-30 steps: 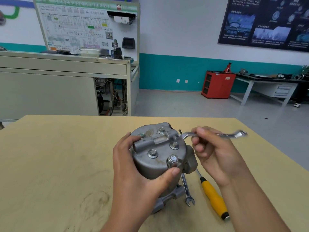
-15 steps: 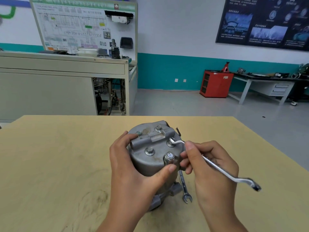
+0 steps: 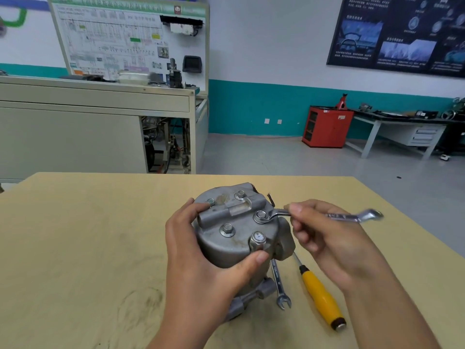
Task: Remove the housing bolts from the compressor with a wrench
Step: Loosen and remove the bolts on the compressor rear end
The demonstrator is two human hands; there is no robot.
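– So, where is the wrench (image 3: 337,217) sitting?
– Its ring end is over a bolt (image 3: 260,215) on the top face of the compressor (image 3: 234,248), centre of the frame. The right hand (image 3: 327,238) pinches the shaft in curled fingers. The left hand (image 3: 201,268) wraps the housing, thumb pressed on the near side.
– Any advice?
– Seat the ring fully and level, swing short arcs, and brace the body hard (it stands on end and could tip, I'd judge).
– And around it?
– A scuffed yellow table (image 3: 88,235), with a spare wrench (image 3: 279,285) and a yellow-handled screwdriver (image 3: 319,295) at lower right. There's a training board (image 3: 130,41) upper left, a dark poster (image 3: 402,34) upper right, and a red cabinet (image 3: 327,127) below it.
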